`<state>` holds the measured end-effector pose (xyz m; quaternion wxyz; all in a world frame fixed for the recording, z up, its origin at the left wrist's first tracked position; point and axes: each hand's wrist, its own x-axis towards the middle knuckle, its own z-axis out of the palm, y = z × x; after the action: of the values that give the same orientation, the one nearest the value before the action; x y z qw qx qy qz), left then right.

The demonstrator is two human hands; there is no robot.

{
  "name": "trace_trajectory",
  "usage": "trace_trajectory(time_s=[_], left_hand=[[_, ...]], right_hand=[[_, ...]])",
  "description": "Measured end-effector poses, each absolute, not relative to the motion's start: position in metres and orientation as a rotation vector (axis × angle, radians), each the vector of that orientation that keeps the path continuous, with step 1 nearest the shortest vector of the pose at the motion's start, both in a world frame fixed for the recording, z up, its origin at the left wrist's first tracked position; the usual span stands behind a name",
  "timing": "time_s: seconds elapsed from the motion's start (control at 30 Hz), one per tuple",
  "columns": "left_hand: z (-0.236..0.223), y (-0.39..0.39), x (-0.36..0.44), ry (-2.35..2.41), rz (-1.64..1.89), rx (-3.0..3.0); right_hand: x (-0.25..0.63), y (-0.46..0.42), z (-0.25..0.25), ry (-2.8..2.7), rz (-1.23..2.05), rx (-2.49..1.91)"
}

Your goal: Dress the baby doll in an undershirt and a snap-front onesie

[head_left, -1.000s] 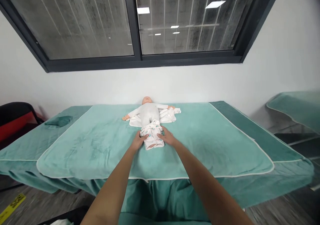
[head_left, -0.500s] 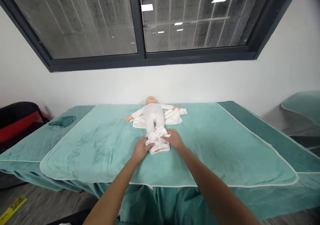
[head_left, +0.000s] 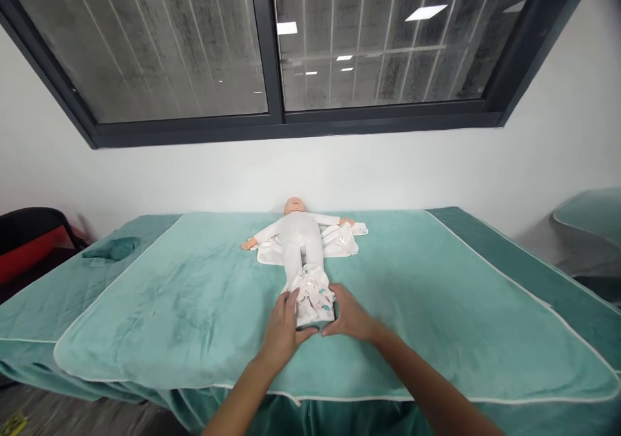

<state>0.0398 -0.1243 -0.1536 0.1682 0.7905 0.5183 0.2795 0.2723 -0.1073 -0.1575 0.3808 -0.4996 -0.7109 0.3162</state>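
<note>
A baby doll [head_left: 299, 232] in a white bodysuit lies on its back, head toward the wall and arms spread. White printed baby pants [head_left: 314, 297] are bunched around its lower legs, hiding the feet. My left hand [head_left: 284, 329] grips the left edge of the pants, its thumb pointing inward below the hem. On the opposite edge, my right hand [head_left: 352, 316] has its fingers curled around the fabric, thumb low near the leg opening. A white garment [head_left: 339, 240] is spread under the doll's torso and arm.
A teal plush blanket [head_left: 194, 306] with white piping covers the bed under the doll. Behind it rise a white wall [head_left: 218, 174] and a dark-framed window [head_left: 281, 129]. A black and red item [head_left: 33, 248] stands at the left; a teal padded piece [head_left: 592, 216] is at the right.
My hands have moved to the outer edges and hem of the pants, with thumbs now lower. The pants lie flatter and straighter. The view has tilted slightly upward.
</note>
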Motion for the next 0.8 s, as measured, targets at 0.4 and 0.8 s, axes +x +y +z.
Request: trace_trajectory(time_s=[0.4,0.8], left_hand=[[-0.109,-0.132,0.055,1.649,0.611,1.836],[0.017,-0.146,0.012,0.913,-0.343,2.060]], right_hand=[[0.265,-0.116,-0.155,-1.598,1.076,-1.319],[0.287,-0.136,-0.045,-1.910,1.859,-0.832]])
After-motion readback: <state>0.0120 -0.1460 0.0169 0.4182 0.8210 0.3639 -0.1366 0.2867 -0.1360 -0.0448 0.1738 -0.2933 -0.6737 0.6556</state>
